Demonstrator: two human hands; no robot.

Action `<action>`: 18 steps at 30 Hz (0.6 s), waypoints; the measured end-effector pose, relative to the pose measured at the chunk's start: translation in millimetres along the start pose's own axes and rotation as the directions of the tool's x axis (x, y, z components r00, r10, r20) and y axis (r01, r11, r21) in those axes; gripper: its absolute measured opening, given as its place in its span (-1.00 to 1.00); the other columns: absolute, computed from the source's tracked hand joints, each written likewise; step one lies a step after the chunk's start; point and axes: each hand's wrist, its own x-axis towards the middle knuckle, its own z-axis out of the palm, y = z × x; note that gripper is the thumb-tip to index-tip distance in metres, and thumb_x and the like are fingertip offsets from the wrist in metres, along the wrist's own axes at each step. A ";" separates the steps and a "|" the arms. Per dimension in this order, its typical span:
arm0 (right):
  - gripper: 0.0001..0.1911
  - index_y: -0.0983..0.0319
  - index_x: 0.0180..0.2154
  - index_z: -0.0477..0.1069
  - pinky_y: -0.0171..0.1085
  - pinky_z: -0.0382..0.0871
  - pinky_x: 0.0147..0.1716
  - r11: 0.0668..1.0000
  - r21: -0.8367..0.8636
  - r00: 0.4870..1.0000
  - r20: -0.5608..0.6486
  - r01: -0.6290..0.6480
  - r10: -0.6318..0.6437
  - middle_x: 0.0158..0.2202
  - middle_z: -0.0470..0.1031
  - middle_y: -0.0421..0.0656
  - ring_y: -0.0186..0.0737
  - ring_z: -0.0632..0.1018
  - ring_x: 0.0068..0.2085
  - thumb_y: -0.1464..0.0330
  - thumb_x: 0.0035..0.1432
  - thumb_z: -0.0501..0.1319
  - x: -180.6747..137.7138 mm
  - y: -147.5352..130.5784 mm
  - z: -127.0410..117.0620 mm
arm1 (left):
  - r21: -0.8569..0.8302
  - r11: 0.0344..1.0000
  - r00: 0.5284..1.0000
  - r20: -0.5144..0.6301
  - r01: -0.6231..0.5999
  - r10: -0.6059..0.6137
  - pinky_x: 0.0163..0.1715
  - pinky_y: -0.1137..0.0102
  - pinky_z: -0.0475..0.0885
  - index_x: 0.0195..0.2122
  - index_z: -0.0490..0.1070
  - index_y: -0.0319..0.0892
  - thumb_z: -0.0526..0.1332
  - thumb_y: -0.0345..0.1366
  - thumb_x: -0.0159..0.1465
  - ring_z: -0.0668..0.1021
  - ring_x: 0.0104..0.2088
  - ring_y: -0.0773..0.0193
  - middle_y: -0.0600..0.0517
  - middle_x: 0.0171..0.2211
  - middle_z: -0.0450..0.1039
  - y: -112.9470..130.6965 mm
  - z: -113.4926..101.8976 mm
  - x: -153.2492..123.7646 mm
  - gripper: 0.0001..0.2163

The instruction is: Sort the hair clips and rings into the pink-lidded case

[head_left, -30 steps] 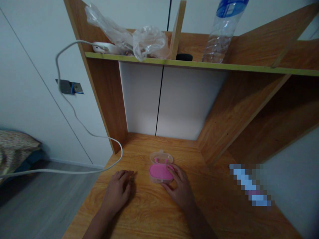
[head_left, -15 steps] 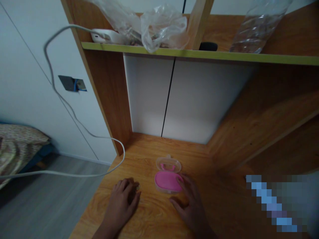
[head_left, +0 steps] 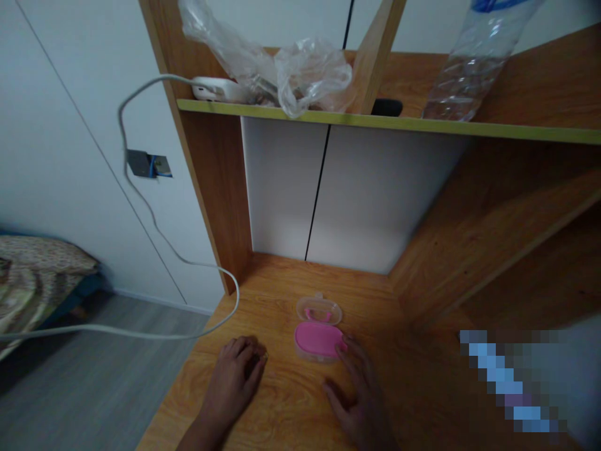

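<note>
An oval pink container (head_left: 319,339) lies on the wooden desk, its clear lid (head_left: 319,310) swung back behind it. The lid has a pink handle. At the container's right edge, the fingertips of my right hand (head_left: 359,391) rest on or right beside it, with the thumb held apart. To the left, my left hand (head_left: 237,376) lies on the desk with its fingers curled together. Some small shiny thing (head_left: 265,357) peeks out by its fingertips, mostly hidden and too small to name.
Overhead, a shelf (head_left: 338,119) holds a clear plastic bag (head_left: 310,72), a white device (head_left: 218,89) and a clear bottle (head_left: 474,69). From the device a white cable (head_left: 154,219) loops down past the desk's left edge. A bed (head_left: 42,269) stands at far left.
The view has shifted slightly, so the shelf sits lower. My left fingers now cover more of the small shiny thing. My right hand stays at the container's right edge.
</note>
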 end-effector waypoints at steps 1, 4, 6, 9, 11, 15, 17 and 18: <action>-0.37 0.07 0.30 0.12 0.17 0.36 0.18 1.000 -0.008 1.000 0.003 -0.008 0.008 0.32 0.15 -0.02 0.12 0.30 0.30 0.33 0.25 0.23 -4.5 -3.3 -1.4 | -0.008 1.000 1.000 -0.005 -0.004 0.003 -0.09 0.12 0.43 -0.22 0.54 -0.09 0.15 -0.20 0.39 0.52 -0.12 0.03 -0.12 -0.18 0.51 -0.3 -0.4 -0.9 -0.81; -0.35 0.06 0.30 0.11 0.20 0.34 0.19 0.996 -0.052 0.997 0.013 -0.070 0.071 0.34 0.12 -0.03 0.15 0.28 0.31 0.30 0.23 0.24 -20.8 -9.2 -4.2 | -0.028 0.999 1.000 -0.011 -0.015 0.015 -0.09 0.15 0.43 -0.26 0.56 -0.09 0.14 -0.24 0.39 0.53 -0.13 0.05 -0.11 -0.19 0.53 -2.3 -0.4 -3.7 -0.81; -0.35 0.07 0.31 0.09 0.22 0.31 0.20 0.987 -0.090 0.990 0.023 -0.134 0.136 0.35 0.10 -0.03 0.16 0.26 0.31 0.29 0.24 0.22 -33.1 -9.9 -5.2 | -0.037 0.999 1.000 -0.015 -0.013 0.012 -0.09 0.17 0.42 -0.27 0.56 -0.08 0.14 -0.26 0.38 0.54 -0.14 0.07 -0.10 -0.20 0.53 -4.3 0.5 -5.1 -0.81; -0.36 0.10 0.32 0.03 0.25 0.26 0.23 0.963 -0.130 0.969 0.032 -0.237 0.243 0.36 0.07 0.01 0.18 0.23 0.33 0.29 0.27 0.16 -52.3 -8.4 -6.0 | -0.032 0.999 1.000 -0.029 -0.009 0.008 -0.09 0.18 0.42 -0.30 0.56 -0.09 0.17 -0.26 0.36 0.55 -0.14 0.06 -0.09 -0.21 0.53 -5.9 1.8 -5.8 -0.82; -0.34 0.13 0.33 0.00 0.26 0.23 0.24 0.946 -0.152 0.955 0.027 -0.287 0.294 0.36 0.07 0.03 0.21 0.21 0.34 0.27 0.27 0.15 -64.7 -7.0 -5.9 | -0.023 1.000 1.000 -0.028 -0.012 0.012 -0.10 0.19 0.41 -0.32 0.55 -0.09 0.18 -0.27 0.34 0.54 -0.15 0.06 -0.09 -0.21 0.52 -5.1 1.5 -5.5 -0.84; -0.34 0.17 0.34 0.00 0.27 0.23 0.23 0.928 -0.181 0.944 -0.004 -0.326 0.331 0.34 0.10 0.06 0.24 0.19 0.35 0.23 0.27 0.09 -84.1 -6.0 -1.7 | -0.001 1.000 1.000 0.013 -0.026 0.026 -0.13 0.19 0.40 -0.31 0.52 -0.10 0.16 -0.27 0.34 0.52 -0.16 0.06 -0.09 -0.20 0.50 -0.5 -1.7 -5.2 -0.85; -0.36 0.18 0.32 0.03 0.28 0.21 0.24 0.925 -0.186 0.943 -0.011 -0.330 0.334 0.34 0.10 0.06 0.24 0.19 0.35 0.22 0.27 0.07 -88.5 -6.3 0.8 | 0.013 0.999 0.999 0.030 -0.036 0.035 -0.12 0.17 0.39 -0.30 0.49 -0.11 0.13 -0.28 0.36 0.51 -0.16 0.06 -0.09 -0.19 0.48 1.2 -2.5 -5.6 -0.84; -0.37 0.19 0.32 0.03 0.28 0.21 0.24 0.925 -0.190 0.943 -0.008 -0.329 0.334 0.34 0.11 0.07 0.24 0.20 0.35 0.22 0.26 0.07 -89.2 -6.4 1.4 | 0.017 0.999 0.999 0.033 -0.039 0.038 -0.12 0.17 0.39 -0.30 0.48 -0.11 0.11 -0.28 0.38 0.50 -0.16 0.06 -0.10 -0.19 0.47 1.5 -2.4 -6.0 -0.83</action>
